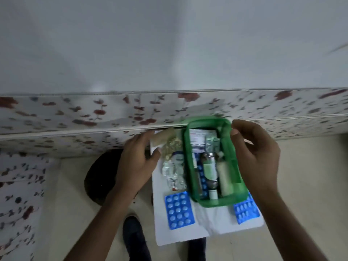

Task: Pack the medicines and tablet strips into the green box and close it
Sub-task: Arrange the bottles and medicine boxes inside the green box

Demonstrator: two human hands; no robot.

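My right hand [258, 159] grips the right side of the open green translucent box [222, 202], which sits tilted over a white board [188, 235]. Inside the box lie a dark bottle with a green label [210, 169], a cream bottle [225, 178] and some strips. My left hand [135, 162] hovers with fingers apart beside a gold tablet strip [170, 146]. A silver strip [173, 177] lies below that. One blue tablet strip [178, 210] lies at the box's lower left. A second blue strip [246, 211] is partly hidden under the box's lower right corner.
A floral-patterned mattress edge [113, 113] runs across just behind the board. A dark round object [99, 174] sits on the tiled floor left of the board, under my left forearm. A dark shoe [134, 238] shows below.
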